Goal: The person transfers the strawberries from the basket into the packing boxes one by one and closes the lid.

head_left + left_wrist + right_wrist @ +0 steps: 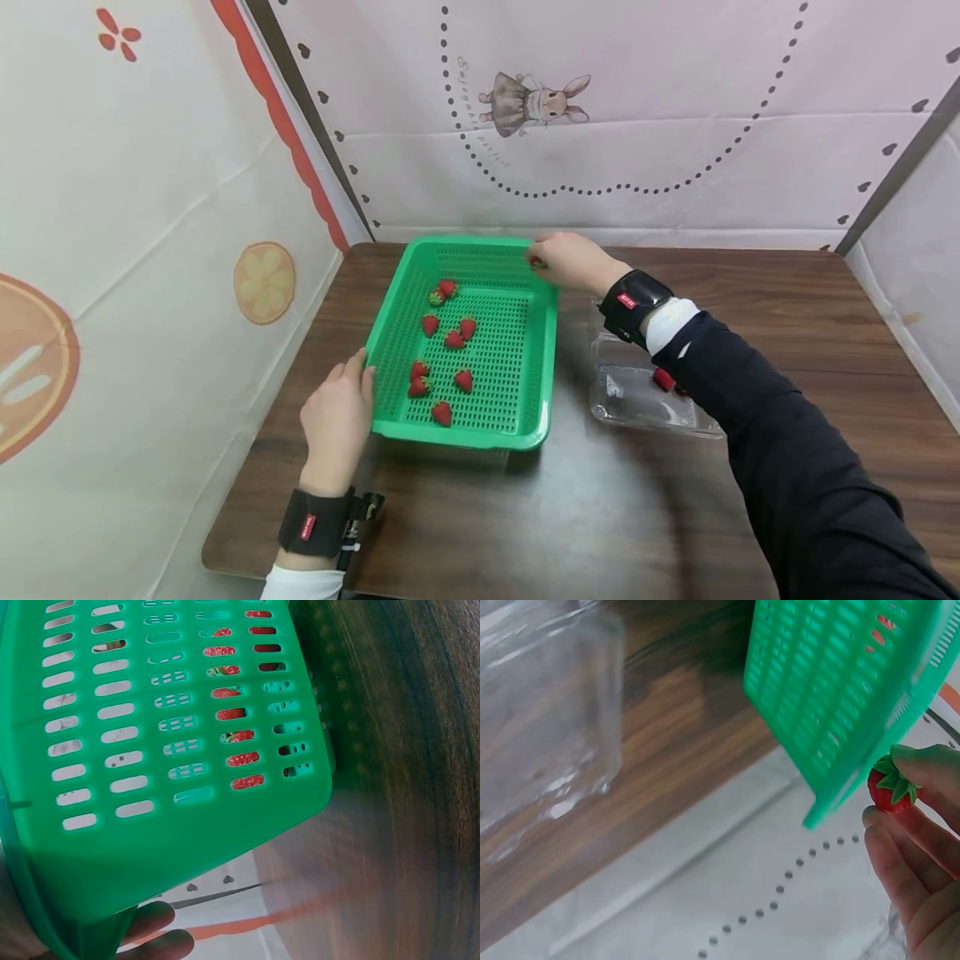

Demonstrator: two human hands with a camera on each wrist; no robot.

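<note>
A green perforated basket (pixel 525 367) sits on the brown table (pixel 600 517) with several strawberries (pixel 452 339) scattered inside it. My left hand (pixel 341 417) grips the basket's near-left rim (pixel 45 915). My right hand (pixel 573 258) is at the basket's far-right corner and pinches a small strawberry (pixel 891 789) between its fingertips (pixel 922 769), right beside the rim (pixel 855 780). A clear plastic clamshell box (pixel 637 392) lies open to the right of the basket, under my right forearm, with one strawberry (pixel 663 379) showing in it.
Printed fabric walls (pixel 150 208) enclose the table on the left, back and right. Bare wood (pixel 825 333) lies right of the clamshell box and in front of the basket. The clear box (pixel 547 697) fills the right wrist view's upper left.
</note>
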